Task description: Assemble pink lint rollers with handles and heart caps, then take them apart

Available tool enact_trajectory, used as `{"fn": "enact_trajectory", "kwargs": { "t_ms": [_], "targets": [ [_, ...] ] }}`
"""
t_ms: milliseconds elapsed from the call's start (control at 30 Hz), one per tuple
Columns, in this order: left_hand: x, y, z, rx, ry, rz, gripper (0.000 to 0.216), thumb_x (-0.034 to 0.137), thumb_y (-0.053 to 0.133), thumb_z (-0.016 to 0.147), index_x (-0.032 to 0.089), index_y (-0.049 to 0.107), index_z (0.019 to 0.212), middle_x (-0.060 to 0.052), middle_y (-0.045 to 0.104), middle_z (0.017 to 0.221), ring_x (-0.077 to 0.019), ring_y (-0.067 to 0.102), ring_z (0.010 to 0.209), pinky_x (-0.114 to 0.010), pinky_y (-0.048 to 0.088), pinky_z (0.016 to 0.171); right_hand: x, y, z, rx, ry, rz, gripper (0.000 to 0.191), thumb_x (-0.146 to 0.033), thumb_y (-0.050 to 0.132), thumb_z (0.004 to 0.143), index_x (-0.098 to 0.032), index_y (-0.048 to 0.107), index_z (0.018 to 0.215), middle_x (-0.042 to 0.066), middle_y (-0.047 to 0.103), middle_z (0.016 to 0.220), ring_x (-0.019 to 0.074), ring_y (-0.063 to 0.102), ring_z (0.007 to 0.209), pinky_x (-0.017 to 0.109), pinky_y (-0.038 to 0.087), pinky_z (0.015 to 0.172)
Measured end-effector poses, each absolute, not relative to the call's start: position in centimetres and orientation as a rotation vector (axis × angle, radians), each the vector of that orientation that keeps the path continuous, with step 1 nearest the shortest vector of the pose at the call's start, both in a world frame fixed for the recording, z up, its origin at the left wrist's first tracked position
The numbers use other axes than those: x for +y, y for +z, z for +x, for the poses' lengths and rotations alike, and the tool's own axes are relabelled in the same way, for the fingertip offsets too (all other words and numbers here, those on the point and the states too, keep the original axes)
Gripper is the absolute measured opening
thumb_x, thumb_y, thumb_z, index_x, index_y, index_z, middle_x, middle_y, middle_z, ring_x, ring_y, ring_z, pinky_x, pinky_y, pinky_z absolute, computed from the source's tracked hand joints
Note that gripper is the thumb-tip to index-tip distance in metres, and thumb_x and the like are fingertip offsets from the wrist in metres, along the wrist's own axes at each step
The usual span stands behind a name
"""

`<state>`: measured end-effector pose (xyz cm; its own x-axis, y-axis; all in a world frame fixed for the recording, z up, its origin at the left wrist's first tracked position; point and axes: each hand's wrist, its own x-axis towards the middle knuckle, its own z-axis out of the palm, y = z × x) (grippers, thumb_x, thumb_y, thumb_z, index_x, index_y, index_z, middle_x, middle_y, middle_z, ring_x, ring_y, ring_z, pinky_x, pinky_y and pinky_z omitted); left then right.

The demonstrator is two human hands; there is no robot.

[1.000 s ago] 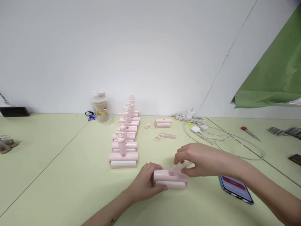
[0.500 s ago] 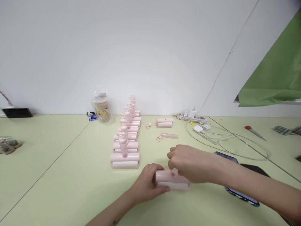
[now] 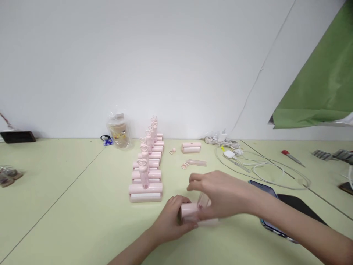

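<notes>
A: Change since 1 s ago?
B: Handle (image 3: 203, 200), then tilted, now upright on pink roller (image 3: 189, 211), front of bench (image 3: 82, 206). R hand (image 3: 220, 195): grip pinches handle. L hand (image 3: 171, 218): grip clamps roller's left end.

The surface (image 3: 68, 213) is open from its left edge to the row of rollers (image 3: 145, 184), whose upright handles bar the middle; a narrow lane runs between that row and the held roller (image 3: 189, 212); a phone (image 3: 261, 188) lies just right of it; cables (image 3: 264, 167) clutter the far edge beyond; a loose handle (image 3: 194, 162) lies beyond the fingers (image 3: 194, 177).
</notes>
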<state>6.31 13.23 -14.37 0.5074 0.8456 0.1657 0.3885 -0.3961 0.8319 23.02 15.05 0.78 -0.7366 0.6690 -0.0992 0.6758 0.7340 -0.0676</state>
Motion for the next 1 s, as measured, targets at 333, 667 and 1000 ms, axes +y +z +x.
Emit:
{"fn": "enact_trajectory", "kwargs": {
  "t_ms": [333, 667, 1000],
  "targets": [
    [13.3, -14.4, 6.0, 0.994, 0.735, 1.970, 0.040, 0.030, 0.065, 0.071, 0.021, 0.049, 0.106, -0.004, 0.052, 0.105, -0.0215, 0.047, 0.099, -0.033, 0.038, 0.086, 26.6, -7.6, 22.1, 2.698, -0.261, 1.756, 0.027, -0.030, 0.051, 0.088, -0.016, 0.054, 0.110, 0.006, 0.060, 0.105, 0.0184, 0.060, 0.088, 0.039, 0.049, 0.076],
    [12.8, -14.2, 6.1, 1.098, 0.759, 1.886, 0.079, 0.026, 0.075, 0.053, 0.020, 0.034, 0.121, -0.010, 0.041, 0.125, -0.0279, 0.038, 0.115, -0.040, 0.034, 0.097, 23.4, -11.0, 24.6, 2.832, -0.583, 1.809, 0.017, -0.027, 0.053, 0.085, -0.015, 0.056, 0.096, 0.001, 0.061, 0.081, 0.0152, 0.058, 0.072, 0.034, 0.047, 0.068],
    [13.9, -6.5, 10.3, 0.705, 0.960, 1.707, 0.038, 0.021, 0.062, 0.072, 0.023, 0.037, 0.101, -0.005, 0.057, 0.103, -0.0197, 0.049, 0.103, -0.037, 0.034, 0.092, 16.4, -5.0, 27.2, 3.162, -1.594, 1.908, 0.021, -0.028, 0.036, 0.085, -0.018, 0.052, 0.095, 0.007, 0.061, 0.096, 0.0192, 0.059, 0.088, 0.032, 0.046, 0.077]
  ]
}}
